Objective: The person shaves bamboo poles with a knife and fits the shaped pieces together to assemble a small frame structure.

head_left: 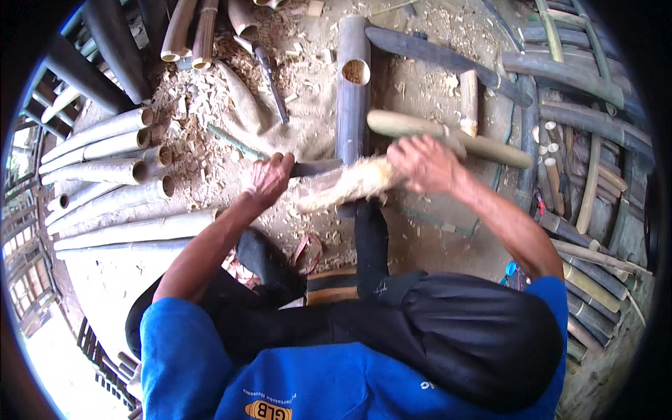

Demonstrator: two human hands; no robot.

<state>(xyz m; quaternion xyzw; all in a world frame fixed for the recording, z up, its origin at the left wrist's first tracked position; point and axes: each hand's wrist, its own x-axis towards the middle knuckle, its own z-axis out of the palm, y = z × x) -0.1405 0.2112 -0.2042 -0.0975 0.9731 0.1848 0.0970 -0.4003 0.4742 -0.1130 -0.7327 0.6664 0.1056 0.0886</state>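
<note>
My left hand [271, 178] is closed round a knife with a long green handle [238, 142] sticking out to the upper left. Its dark blade [316, 168] points right, against or just above a pale, shaggy, fibrous piece of bamboo [353, 183]. My right hand [425, 164] grips the right end of that piece, its fingers wrapped over it. The piece lies across the near end of a thick dark bamboo post [352, 115], which has a round hole [355, 71] with shavings inside. Motion blurs the piece's left end.
A pale bamboo pole [493, 149] lies just beyond my right hand. Cut bamboo tubes [105, 170] are stacked at left, more poles [595, 133] at right. Another long tool [269, 80] rests on a sack [304, 133] among wood chips [189, 119]. My knees flank the work.
</note>
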